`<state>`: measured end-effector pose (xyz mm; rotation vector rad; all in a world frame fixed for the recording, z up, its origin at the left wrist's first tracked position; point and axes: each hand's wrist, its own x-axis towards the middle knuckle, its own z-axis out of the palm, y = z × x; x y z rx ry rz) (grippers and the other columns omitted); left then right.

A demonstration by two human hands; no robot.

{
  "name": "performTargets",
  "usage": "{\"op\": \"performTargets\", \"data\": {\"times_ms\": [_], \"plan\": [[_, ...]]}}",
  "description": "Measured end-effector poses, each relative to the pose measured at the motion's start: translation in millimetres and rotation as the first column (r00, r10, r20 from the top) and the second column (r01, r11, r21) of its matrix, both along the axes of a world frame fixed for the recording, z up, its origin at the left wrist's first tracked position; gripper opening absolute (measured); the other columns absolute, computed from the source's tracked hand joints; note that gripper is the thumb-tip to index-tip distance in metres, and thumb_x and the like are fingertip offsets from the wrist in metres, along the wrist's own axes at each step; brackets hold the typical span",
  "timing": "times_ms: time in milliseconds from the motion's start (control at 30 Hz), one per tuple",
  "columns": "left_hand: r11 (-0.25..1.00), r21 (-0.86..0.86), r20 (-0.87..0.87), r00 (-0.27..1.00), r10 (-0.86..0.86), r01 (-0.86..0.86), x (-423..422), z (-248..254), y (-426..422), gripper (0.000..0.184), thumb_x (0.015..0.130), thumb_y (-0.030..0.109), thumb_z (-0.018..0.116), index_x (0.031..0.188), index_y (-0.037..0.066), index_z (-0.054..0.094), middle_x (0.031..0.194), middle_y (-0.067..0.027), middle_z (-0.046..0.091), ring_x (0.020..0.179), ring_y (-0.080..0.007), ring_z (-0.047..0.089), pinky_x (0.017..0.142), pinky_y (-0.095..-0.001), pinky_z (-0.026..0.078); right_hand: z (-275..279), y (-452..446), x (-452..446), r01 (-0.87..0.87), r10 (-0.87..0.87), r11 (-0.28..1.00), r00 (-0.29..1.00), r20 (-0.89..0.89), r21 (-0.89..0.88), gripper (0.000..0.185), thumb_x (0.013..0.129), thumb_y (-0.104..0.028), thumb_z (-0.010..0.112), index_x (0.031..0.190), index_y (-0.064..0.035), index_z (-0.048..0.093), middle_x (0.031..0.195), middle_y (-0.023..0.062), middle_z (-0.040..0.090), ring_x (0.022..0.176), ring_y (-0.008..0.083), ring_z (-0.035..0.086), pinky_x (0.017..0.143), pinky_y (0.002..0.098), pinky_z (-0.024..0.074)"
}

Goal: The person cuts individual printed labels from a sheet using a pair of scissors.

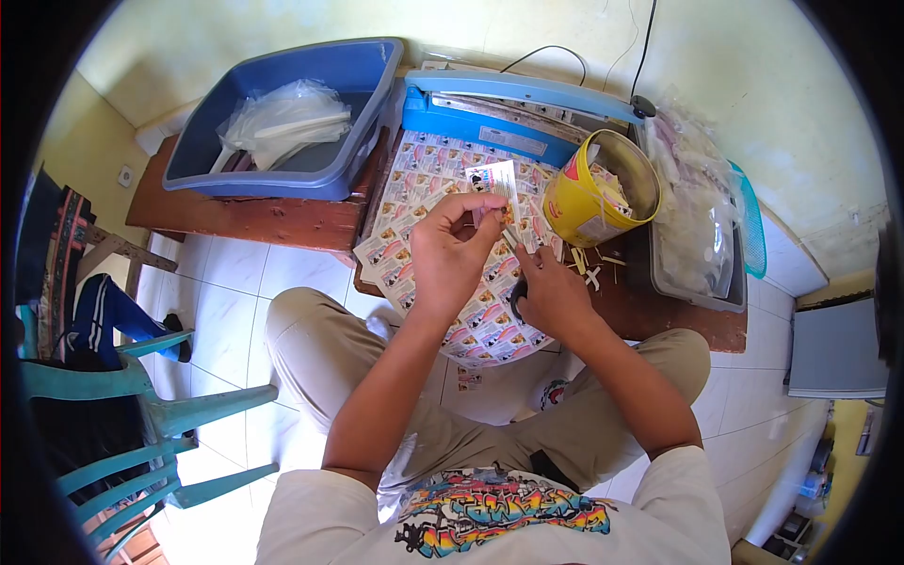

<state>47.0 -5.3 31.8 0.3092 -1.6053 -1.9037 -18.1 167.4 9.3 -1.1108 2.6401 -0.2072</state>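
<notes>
My left hand (454,247) is raised over the printed sheets, thumb and forefinger pinched on a small printed piece of paper (484,214) that the fingers partly hide. Close beside it, my right hand (556,294) is closed around the black handle of a pair of scissors (519,298). The blades point up toward the left fingertips and are mostly covered. Under both hands lie sheets of small repeated labels (424,179). Just beyond the left fingers is a separate white printed slip (504,176).
A blue paper cutter (513,139) stands at the back. Right of my hands, a yellow bucket (574,204) holds paper scraps, beside a dark tray (702,292) of plastic packets. A blue bin (282,188) with clear bags sits left. Green plastic chairs (169,414) stand lower left.
</notes>
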Motion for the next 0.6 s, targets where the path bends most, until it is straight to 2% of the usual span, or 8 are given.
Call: {"op": "performTargets", "data": {"times_ms": [100, 167, 267, 333, 400, 467, 533, 600], "plan": [[1.0, 0.008, -0.005, 1.0, -0.009, 0.009, -0.1, 1.3, 1.4, 0.014, 0.095, -0.001, 0.073, 0.108, -0.002, 0.076, 0.092, -0.0036, 0.075, 0.081, -0.0058, 0.067, 0.073, -0.0226, 0.054, 0.4, -1.1, 0.6, -0.02, 0.022, 0.999, 0.999, -0.048, 0.041, 0.07, 0.083, -0.012, 0.066, 0.15, -0.0024, 0.05, 0.126, 0.023, 0.059, 0.099, 0.0407, 0.072, 0.083, 0.0502, 0.0599], [1.0, 0.018, -0.003, 1.0, -0.015, 0.015, -0.3, 2.8, 1.8, 0.013, 0.095, -0.001, 0.073, 0.108, -0.002, 0.076, 0.093, -0.0039, 0.075, 0.082, -0.0062, 0.068, 0.074, -0.0228, 0.054, -2.2, -2.7, -0.5, 0.004, 0.001, 0.994, 0.999, -0.044, 0.106, 0.08, 0.08, -0.023, 0.079, 0.151, -0.0064, 0.047, 0.127, 0.0187, 0.058, 0.101, 0.039, 0.071, 0.084, 0.0483, 0.06], [0.999, 0.022, -0.006, 1.0, -0.029, 0.03, -0.9, 2.0, 1.1, 0.013, 0.095, -0.001, 0.073, 0.108, -0.003, 0.075, 0.094, -0.0048, 0.075, 0.083, -0.0069, 0.069, 0.075, -0.0232, 0.055, -4.5, -3.7, -1.0, 0.017, -0.013, 0.993, 0.999, -0.034, 0.117, 0.079, 0.08, -0.022, 0.079, 0.15, -0.005, 0.047, 0.125, 0.0196, 0.06, 0.101, 0.0402, 0.071, 0.085, 0.0494, 0.06], [0.997, 0.01, 0.012, 0.997, -0.079, 0.078, -0.2, 3.1, 0.2, 0.016, 0.098, -0.002, 0.07, 0.114, -0.006, 0.071, 0.102, -0.0102, 0.075, 0.092, -0.0133, 0.073, 0.085, -0.0287, 0.061, -9.9, -3.7, -2.7, 0.023, -0.02, 0.995, 0.999, -0.025, 0.1, 0.079, 0.08, -0.02, 0.078, 0.15, -0.0041, 0.047, 0.125, 0.0209, 0.06, 0.101, 0.041, 0.071, 0.085, 0.0503, 0.0598], [0.997, 0.002, 0.008, 0.997, -0.083, 0.083, 0.4, 6.8, 2.1, 0.016, 0.098, -0.002, 0.07, 0.113, -0.006, 0.071, 0.101, -0.0103, 0.075, 0.092, -0.0136, 0.073, 0.085, -0.0289, 0.062, -9.6, -3.3, -3.0, 0.028, -0.026, 0.996, 1.0, -0.015, 0.086, 0.079, 0.08, -0.019, 0.078, 0.15, -0.0031, 0.046, 0.125, 0.0222, 0.06, 0.101, 0.0417, 0.071, 0.085, 0.0511, 0.0596], [0.996, -0.005, 0.002, 0.996, -0.086, 0.086, -0.4, 7.9, 4.5, 0.016, 0.098, -0.002, 0.07, 0.113, -0.006, 0.071, 0.101, -0.0104, 0.075, 0.092, -0.0139, 0.073, 0.085, -0.029, 0.062, -4.1, -3.1, -2.5, 0.028, -0.028, 0.999, 1.0, -0.008, 0.021, 0.073, 0.081, -0.008, 0.068, 0.15, 0.0027, 0.047, 0.123, 0.0276, 0.061, 0.096, 0.0455, 0.072, 0.088, 0.0517, 0.0597], [0.998, 0.032, -0.061, 0.996, -0.059, 0.061, -2.9, 7.0, 8.0, 0.014, 0.096, -0.004, 0.07, 0.11, -0.003, 0.072, 0.095, -0.0059, 0.075, 0.087, -0.0093, 0.071, 0.077, -0.0241, 0.057, -1.7, -0.3, -4.6, 0.048, -0.047, 0.998, 0.999, 0.011, -0.04, 0.076, 0.08, -0.01, 0.071, 0.151, 0.0033, 0.047, 0.125, 0.0284, 0.06, 0.1, 0.0465, 0.071, 0.09, 0.0514, 0.059], [0.997, 0.036, -0.055, 0.997, -0.061, 0.063, -3.5, 9.4, 11.4, 0.014, 0.096, -0.004, 0.07, 0.11, -0.003, 0.072, 0.095, -0.0062, 0.075, 0.087, -0.0096, 0.071, 0.077, -0.0243, 0.057, -2.9, 3.9, -9.3, 0.058, -0.055, 0.993, 0.998, 0.037, -0.104, 0.079, 0.078, -0.012, 0.074, 0.151, 0.0039, 0.047, 0.127, 0.0292, 0.059, 0.103, 0.0474, 0.07, 0.092, 0.0511, 0.0584]]}}
